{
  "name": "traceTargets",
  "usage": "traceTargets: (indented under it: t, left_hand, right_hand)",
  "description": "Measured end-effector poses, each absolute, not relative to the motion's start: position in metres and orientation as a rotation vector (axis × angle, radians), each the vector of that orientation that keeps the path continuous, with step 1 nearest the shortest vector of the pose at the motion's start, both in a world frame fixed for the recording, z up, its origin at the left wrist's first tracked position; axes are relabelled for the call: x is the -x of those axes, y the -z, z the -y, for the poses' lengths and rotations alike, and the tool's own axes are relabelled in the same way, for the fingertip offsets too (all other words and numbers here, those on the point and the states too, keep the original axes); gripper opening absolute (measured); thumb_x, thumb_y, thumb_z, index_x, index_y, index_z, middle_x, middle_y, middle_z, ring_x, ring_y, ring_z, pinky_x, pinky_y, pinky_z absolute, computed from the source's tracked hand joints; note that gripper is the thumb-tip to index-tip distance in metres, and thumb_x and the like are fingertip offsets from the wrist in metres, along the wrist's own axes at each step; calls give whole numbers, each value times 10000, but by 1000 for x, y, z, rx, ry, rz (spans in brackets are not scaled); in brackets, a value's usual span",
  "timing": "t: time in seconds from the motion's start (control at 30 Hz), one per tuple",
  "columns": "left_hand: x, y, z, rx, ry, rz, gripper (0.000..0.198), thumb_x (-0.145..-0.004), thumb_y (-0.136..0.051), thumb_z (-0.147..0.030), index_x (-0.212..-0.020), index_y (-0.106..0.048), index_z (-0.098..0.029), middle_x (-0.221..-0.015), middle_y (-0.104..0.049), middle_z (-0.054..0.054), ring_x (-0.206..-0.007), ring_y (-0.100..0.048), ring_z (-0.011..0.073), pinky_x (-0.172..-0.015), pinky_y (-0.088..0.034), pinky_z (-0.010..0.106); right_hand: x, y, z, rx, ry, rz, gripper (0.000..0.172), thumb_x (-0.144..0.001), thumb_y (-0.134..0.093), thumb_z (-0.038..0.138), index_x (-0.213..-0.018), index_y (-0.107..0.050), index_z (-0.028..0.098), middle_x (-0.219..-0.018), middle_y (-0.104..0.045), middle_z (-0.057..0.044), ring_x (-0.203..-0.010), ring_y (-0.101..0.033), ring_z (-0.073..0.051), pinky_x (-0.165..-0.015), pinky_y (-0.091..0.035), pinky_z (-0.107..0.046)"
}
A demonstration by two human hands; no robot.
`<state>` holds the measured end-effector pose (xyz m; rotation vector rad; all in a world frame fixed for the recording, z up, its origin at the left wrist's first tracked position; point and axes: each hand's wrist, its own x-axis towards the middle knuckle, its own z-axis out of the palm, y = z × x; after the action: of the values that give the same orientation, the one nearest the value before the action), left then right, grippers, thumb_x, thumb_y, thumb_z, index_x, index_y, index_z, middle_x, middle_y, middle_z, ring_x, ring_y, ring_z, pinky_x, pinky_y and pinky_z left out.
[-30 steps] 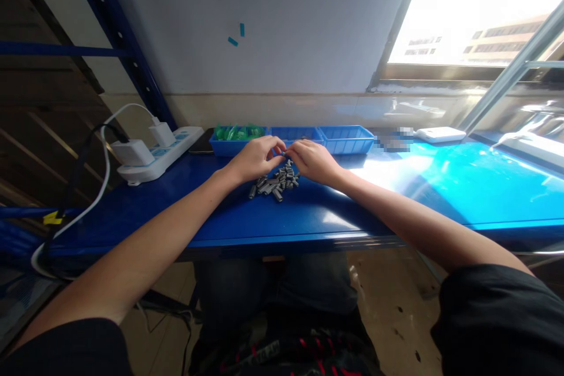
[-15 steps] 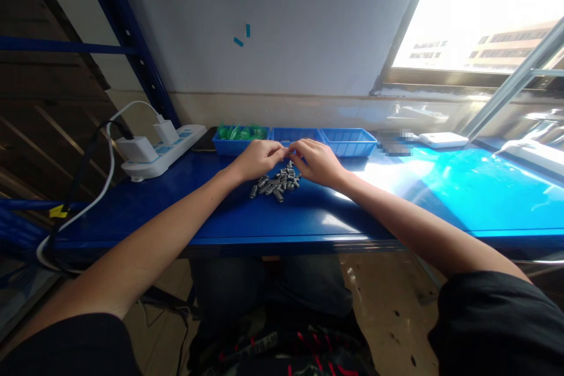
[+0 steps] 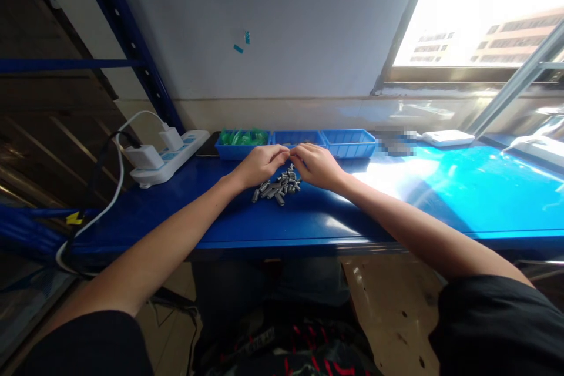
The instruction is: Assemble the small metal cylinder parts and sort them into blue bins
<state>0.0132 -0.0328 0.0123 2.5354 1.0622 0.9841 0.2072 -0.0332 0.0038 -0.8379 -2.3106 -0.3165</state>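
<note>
Table [image 3: 247, 229]: blue and shiny, right across the middle of the frame, with bright sun on its right part.
Wall [image 3: 308, 23]: gray, at the top middle, with two small bits of blue tape [image 3: 238, 49].
Window [image 3: 467, 0]: very bright, upper right, with buildings outside.
Blue post [image 3: 118, 23]: leans at the upper left.
Power strip [image 3: 189, 147]: white, on the table left of the middle, with plugs and wires in it.
Bins [image 3: 350, 150]: three blue ones in a row behind the hands; the left one has green stuff [image 3: 244, 137] in it.
Metal bits [image 3: 282, 185]: a little gray pile on the table in the middle of the frame, just below the fingers and between the two hands.
Left hand [image 3: 261, 165] and right hand [image 3: 318, 165]: fingertips together above the pile; I cannot tell if they pinch anything.
</note>
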Motion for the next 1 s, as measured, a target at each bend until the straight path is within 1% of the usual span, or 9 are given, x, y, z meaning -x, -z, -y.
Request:
traceTargets:
  t: [0.13,0.27,0.4,0.5,0.6,0.67,0.7,0.87,1.0]
  left_hand:
    - [-14,-12,33,-2613,-947,-1058,364,-912,-470,-403,-1109,-635,-146,-903,-691,67,-769,-612,169,-697,-452,263]
    - [-14,-13,33,-2603,-1017,-1019,339,-858,-549,-318,-1154,-601,-160,-872,-673,50,-739,-612,155,-687,-465,258]
    - [-16,-15,35,-2584,-1147,-1008,251,-851,-547,-288,-1053,-620,-158,-885,-670,57,-755,-619,151,-700,-476,257]
    - [-16,-16,36,-2601,-1172,-1044,211,-846,-551,-305,-981,-635,-165,-841,-670,48,-739,-617,153,-693,-476,259]
    - [-15,-15,35,-2579,-1182,-1083,220,-835,-572,-350,-936,-639,-166,-768,-665,31,-683,-606,146,-667,-470,253]
    - [-15,-14,35,-2550,-1189,-1092,248,-842,-568,-390,-909,-638,-162,-737,-662,25,-650,-596,140,-647,-462,247]
    - [-16,-14,35,-2536,-1189,-1086,262,-851,-558,-405,-898,-638,-160,-728,-661,24,-639,-592,136,-639,-457,243]
    - [-16,-15,38,-2524,-1157,-1084,300,-880,-510,-426,-865,-634,-153,-699,-647,18,-616,-574,129,-606,-428,234]
    - [-16,-16,38,-2565,-1071,-1120,352,-905,-456,-447,-860,-643,-152,-709,-654,24,-613,-562,130,-583,-401,235]
  right_hand:
    - [-208,-2,31,850,315,2301,216,-937,-400,218,-946,-609,166,-918,-675,-91,-862,-590,-207,-775,-413,-299]
    - [-209,-3,29,903,308,2282,252,-957,-359,231,-848,-581,182,-819,-651,-76,-800,-573,-194,-729,-399,-286]
    - [-209,-4,30,889,278,2284,276,-966,-333,236,-813,-556,186,-790,-639,-74,-773,-574,-187,-702,-398,-278]
    - [-208,-4,31,880,238,2284,269,-965,-334,241,-835,-563,184,-825,-655,-82,-792,-588,-192,-713,-410,-283]
    - [-208,-4,32,896,202,2242,184,-937,-402,247,-997,-563,182,-884,-672,-76,-821,-605,-195,-718,-421,-283]
    - [-209,-4,33,900,212,2225,216,-906,-455,244,-1096,-533,179,-869,-670,-63,-801,-610,-193,-701,-423,-279]
    - [-209,-5,33,895,230,2225,229,-893,-473,242,-1106,-527,176,-850,-666,-57,-784,-609,-193,-690,-422,-278]
    - [-209,-8,35,850,295,2252,143,-890,-465,212,-992,-562,187,-883,-670,-70,-801,-605,-196,-706,-420,-286]
    - [-208,-8,36,864,271,2251,153,-900,-445,216,-984,-569,184,-902,-678,-81,-810,-609,-201,-719,-430,-293]
